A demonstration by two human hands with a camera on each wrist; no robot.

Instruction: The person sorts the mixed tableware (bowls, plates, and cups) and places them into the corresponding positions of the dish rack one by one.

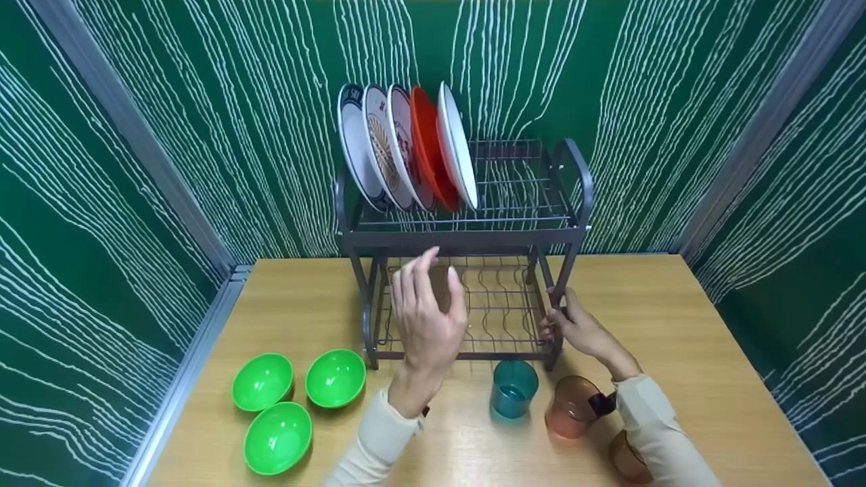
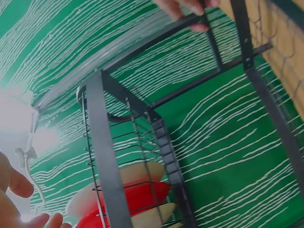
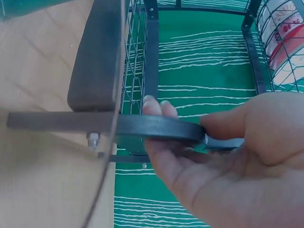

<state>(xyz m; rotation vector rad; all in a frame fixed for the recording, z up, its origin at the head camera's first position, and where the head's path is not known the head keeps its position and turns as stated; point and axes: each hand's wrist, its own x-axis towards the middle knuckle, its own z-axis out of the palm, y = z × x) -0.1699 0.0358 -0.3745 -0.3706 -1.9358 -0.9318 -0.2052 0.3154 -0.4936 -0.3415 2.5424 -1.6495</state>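
Observation:
A dark grey two-tier dish rack (image 1: 467, 238) stands at the back of the wooden table. Its upper tier holds several plates leaning upright on the left, among them a red plate (image 1: 427, 149) and a white plate (image 1: 458, 145). My right hand (image 1: 585, 331) grips the lower right side frame of the rack; in the right wrist view its thumb and fingers curl round the dark metal bar (image 3: 161, 128). Before the lower tier, my left hand (image 1: 429, 321) is raised with fingers extended and thumb apart, holding nothing. Wire mesh shows in the lower tier.
Three green bowls (image 1: 277, 438) sit at the table's left front. A teal cup (image 1: 514, 389) stands just before the rack, with an orange cup (image 1: 568, 416) to its right. Another brownish cup (image 1: 628, 460) is partly hidden by the right sleeve. Green patterned walls enclose the table.

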